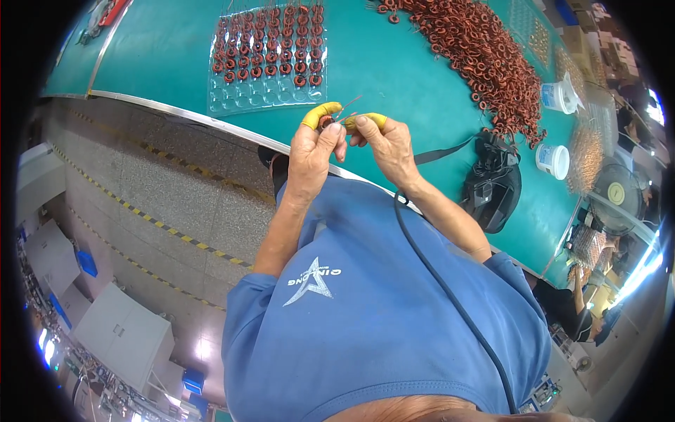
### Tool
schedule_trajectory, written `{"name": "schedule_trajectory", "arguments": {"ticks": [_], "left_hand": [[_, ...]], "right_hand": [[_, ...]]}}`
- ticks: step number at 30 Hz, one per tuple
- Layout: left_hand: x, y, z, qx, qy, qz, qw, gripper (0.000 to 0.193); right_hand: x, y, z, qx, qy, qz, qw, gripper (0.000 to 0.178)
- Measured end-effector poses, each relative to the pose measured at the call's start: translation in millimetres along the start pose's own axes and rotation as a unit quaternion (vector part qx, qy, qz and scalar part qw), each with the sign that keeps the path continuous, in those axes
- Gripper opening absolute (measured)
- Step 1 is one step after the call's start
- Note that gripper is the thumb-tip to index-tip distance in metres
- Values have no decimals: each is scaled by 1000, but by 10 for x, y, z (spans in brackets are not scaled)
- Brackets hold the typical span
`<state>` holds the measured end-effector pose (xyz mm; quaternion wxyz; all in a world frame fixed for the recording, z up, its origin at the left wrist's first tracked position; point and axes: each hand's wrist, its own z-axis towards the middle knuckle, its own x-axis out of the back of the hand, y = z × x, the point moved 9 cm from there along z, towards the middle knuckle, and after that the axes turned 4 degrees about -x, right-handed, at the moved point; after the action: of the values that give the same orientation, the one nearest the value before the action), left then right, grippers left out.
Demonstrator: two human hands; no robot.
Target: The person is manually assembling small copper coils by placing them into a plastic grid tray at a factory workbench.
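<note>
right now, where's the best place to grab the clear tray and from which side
Probably by the bare near edge of the clear tray, coming from the person's side: the pockets along it are empty, while the coils sit in rows farther back. It lies flat on the green table.

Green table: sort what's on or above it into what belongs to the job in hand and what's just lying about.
Seemingly part of the job:
ring coil in left hand
right hand, near its wires
partly filled clear tray
heaped coils

Apparently just lying about:
black bag
white tubs
</note>
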<state>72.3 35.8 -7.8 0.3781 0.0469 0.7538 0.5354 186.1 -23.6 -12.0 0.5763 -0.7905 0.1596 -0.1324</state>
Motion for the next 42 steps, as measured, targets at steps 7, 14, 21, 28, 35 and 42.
{"name": "schedule_trajectory", "arguments": {"ticks": [7,14,21,28,35,42], "left_hand": [[162,2,-104,11,-17,123,992,24],[170,-188,-224,82,-23,27,996,23],[228,-281,-259,149,-63,70,984,32],[213,-137,-182,61,-37,84,994,19],[208,-275,-203,40,35,-12,999,17],[319,-27,-175,-77,58,372,923,26]], "right_hand": [[33,-78,-32,-70,-15,61,996,29],[61,3,17,36,67,16,997,31],[-55,157,-85,-143,-33,4,989,29],[-114,22,-97,-42,-13,79,996,25],[-35,147,-67,-55,41,176,982,28],[-194,266,-93,-124,-25,136,983,29]]}}
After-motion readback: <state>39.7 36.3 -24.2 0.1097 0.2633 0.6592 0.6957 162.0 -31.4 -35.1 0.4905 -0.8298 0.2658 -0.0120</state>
